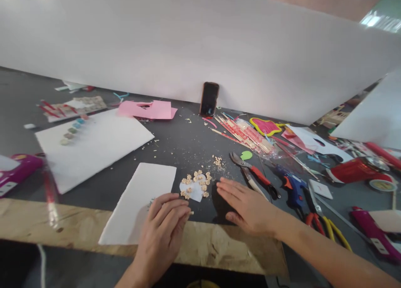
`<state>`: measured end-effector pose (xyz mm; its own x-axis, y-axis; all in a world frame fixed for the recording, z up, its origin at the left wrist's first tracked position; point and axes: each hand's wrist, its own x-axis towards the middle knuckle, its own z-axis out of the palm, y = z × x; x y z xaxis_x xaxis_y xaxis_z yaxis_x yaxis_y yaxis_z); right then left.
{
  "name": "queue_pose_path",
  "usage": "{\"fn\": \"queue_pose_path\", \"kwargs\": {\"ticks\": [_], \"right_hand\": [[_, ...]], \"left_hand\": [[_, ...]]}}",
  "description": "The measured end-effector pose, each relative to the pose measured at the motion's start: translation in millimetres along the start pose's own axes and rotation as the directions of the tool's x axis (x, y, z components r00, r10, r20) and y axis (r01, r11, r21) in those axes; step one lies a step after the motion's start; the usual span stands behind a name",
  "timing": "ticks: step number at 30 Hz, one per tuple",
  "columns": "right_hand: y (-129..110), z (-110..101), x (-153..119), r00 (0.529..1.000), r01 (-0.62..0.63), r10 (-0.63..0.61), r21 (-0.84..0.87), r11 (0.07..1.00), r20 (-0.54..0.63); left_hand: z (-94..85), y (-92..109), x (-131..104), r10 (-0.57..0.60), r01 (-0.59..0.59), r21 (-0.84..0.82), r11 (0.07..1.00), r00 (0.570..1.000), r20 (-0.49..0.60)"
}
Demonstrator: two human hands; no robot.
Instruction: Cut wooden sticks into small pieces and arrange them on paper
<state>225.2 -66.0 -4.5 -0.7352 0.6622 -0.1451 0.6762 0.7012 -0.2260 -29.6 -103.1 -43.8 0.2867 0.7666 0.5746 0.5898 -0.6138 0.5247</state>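
My left hand [166,227] is closed, its fingers bent together over the table's near edge. A short pale stick piece [191,213] pokes out at its fingertips; the rest is hidden. Just beyond lies a small white paper heart [196,191] with several tiny beige wooden pieces [204,182] set around its border. My right hand [247,204] is open to the right of the heart, fingers stretched out and flat, holding nothing. Farther back is a loose heap of the same beige bits [217,160]. A white sheet with a torn edge [138,200] is partly under my left hand.
Red-handled pruning shears [255,171], a blue glue gun [294,185] and yellow-handled scissors [335,231] lie to the right. Bundled sticks [241,133] and a leaning phone [209,99] are at the back. Leftward are a large white sheet [103,150] and pink paper [150,109].
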Motion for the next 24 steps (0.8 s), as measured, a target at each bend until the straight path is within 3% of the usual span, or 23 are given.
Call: {"fn": "queue_pose_path", "kwargs": {"ticks": [3, 9, 16, 21, 24], "right_hand": [[0.5, 4.7, 2.0, 1.000, 0.000, 0.000, -0.052, 0.999, 0.006], [23.4, 0.8, 22.9, 0.989, -0.111, 0.100, -0.104, 0.988, -0.105], [11.3, 4.7, 26.3, 0.990, -0.074, 0.057, -0.134, 0.988, -0.130], [29.7, 1.6, 37.6, 0.973, -0.144, 0.108, -0.171, 0.975, -0.203], [38.0, -7.2, 29.2, 0.957, -0.199, 0.151, -0.181, 0.963, -0.248]], "left_hand": [[0.8, -0.7, 1.1, 0.005, -0.005, -0.010, 1.000, 1.000, 0.012], [0.6, -0.5, -0.2, 0.006, -0.006, -0.009, 1.000, 1.000, 0.008], [1.5, -0.6, 2.1, -0.014, 0.014, -0.022, 1.000, 1.000, 0.004], [0.8, -2.2, 1.5, 0.006, -0.006, 0.004, 1.000, 1.000, 0.010], [-0.5, -1.5, 1.5, 0.013, -0.013, 0.018, 1.000, 1.000, -0.003]]}}
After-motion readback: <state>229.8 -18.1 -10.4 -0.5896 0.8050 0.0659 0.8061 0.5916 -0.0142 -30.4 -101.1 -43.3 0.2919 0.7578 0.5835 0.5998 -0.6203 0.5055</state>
